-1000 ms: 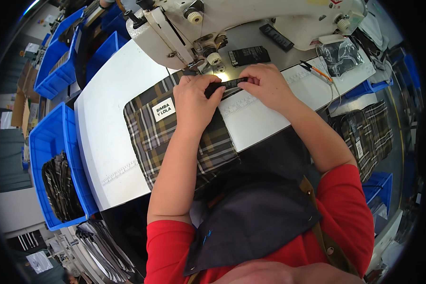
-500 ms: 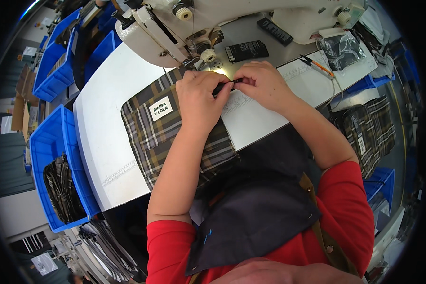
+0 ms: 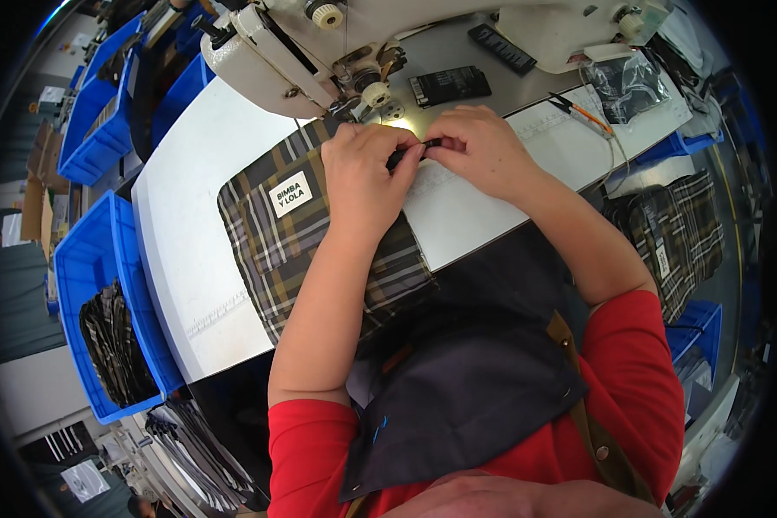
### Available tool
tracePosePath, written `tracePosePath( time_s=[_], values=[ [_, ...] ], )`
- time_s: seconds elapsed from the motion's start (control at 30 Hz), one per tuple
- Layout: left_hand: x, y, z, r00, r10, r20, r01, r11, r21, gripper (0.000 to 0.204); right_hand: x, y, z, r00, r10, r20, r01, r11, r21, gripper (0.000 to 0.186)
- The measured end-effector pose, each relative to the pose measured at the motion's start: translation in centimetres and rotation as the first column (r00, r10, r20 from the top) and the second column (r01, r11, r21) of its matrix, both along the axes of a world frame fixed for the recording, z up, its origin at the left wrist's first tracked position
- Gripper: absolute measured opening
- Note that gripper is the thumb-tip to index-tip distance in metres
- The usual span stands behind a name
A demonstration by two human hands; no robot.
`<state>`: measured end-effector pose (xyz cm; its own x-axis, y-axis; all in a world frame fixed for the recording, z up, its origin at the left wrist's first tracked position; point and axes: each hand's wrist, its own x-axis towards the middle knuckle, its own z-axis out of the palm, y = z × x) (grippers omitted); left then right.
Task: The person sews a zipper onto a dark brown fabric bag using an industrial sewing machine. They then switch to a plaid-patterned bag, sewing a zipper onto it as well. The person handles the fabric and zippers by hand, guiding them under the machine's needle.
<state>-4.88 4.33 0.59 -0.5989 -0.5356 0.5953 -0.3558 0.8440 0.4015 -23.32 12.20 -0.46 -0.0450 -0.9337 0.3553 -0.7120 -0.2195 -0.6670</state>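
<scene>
A plaid fabric panel (image 3: 272, 246) in brown, black and white, with a white label (image 3: 291, 194), lies flat on the white sewing table (image 3: 466, 220). Its far edge reaches under the head of the sewing machine (image 3: 272, 65). My left hand (image 3: 363, 173) rests over the panel's right part, close to the needle area, and pinches a narrow black strip (image 3: 395, 159). Just to its right, my right hand (image 3: 479, 151) grips the strip's other end between thumb and fingers. Where the strip joins the panel is hidden by my left hand.
Black flat packets (image 3: 449, 86) lie on the machine bed. Orange-handled thread snips (image 3: 583, 114) and a clear plastic bag (image 3: 626, 86) sit at the right. A blue bin (image 3: 129, 285) with plaid pieces stands left; more plaid pieces (image 3: 678, 233) are stacked at right.
Both hands keep their pinch on the black strip with barely any shift. The whole view has moved slightly.
</scene>
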Motion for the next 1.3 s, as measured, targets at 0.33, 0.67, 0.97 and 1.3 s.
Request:
tracePosePath(
  time_s=[0.33, 0.67, 0.97, 1.3],
  values=[
    [4.5, -1.0, 2.7, 0.980, 0.198, 0.014, -0.191, 0.922, 0.337, 0.013, -0.1, 0.4, -0.3, 0.964, 0.050, -0.260, -0.070, 0.995, -0.071, 0.011],
    [8.0, -4.3, 4.0, 0.987, 0.147, 0.059, -0.128, 0.523, 0.842, 0.013, 3.5, -2.0, 1.3, 0.635, 0.333, -0.697, -0.520, 0.852, -0.067, 0.047],
    [5.4, -6.0, 2.7, 0.946, 0.000, 0.323, -0.259, 0.598, 0.758, 0.013, 2.9, -1.9, 0.1, 0.639, 0.385, -0.666, -0.574, 0.815, -0.080, 0.059],
    [5.2, -6.8, 1.4, 0.956, 0.006, 0.293, -0.203, 0.734, 0.649, 0.016, 3.0, -1.7, 0.2, 0.659, 0.394, -0.641, -0.533, 0.845, -0.028, 0.058]
  ],
)
